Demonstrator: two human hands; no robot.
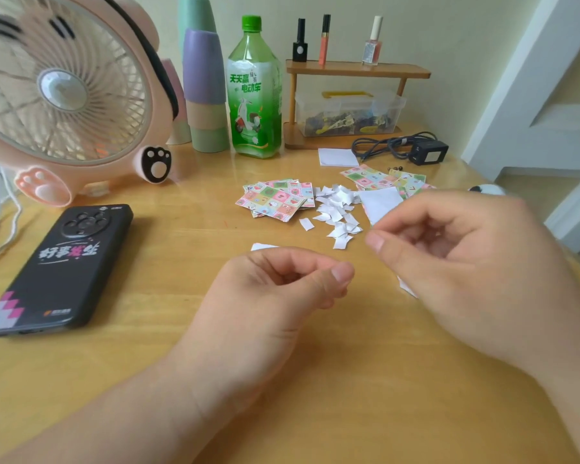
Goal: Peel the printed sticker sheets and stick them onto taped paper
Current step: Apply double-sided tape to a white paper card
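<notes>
My right hand [466, 262] pinches a white sheet [380, 204] between thumb and fingers; its plain side faces me and a corner shows below the hand. My left hand [275, 289] hovers just left of it with fingers curled and thumb on the index finger, nothing visible in the pinch. A white paper corner [263, 246] peeks out behind its knuckles. A fanned pile of colourful printed sticker sheets [275, 199] lies on the wooden table [181, 236]. A second pile [382, 179] lies further right. Several white backing scraps [339, 216] are scattered between them.
A black phone [61, 266] lies at the left, with a pink fan [64, 88] behind it. Stacked cups [205, 88], a green bottle [253, 92], a wooden rack [355, 72] over a plastic box [349, 112], a white pad [337, 157] and a charger [427, 152] line the back.
</notes>
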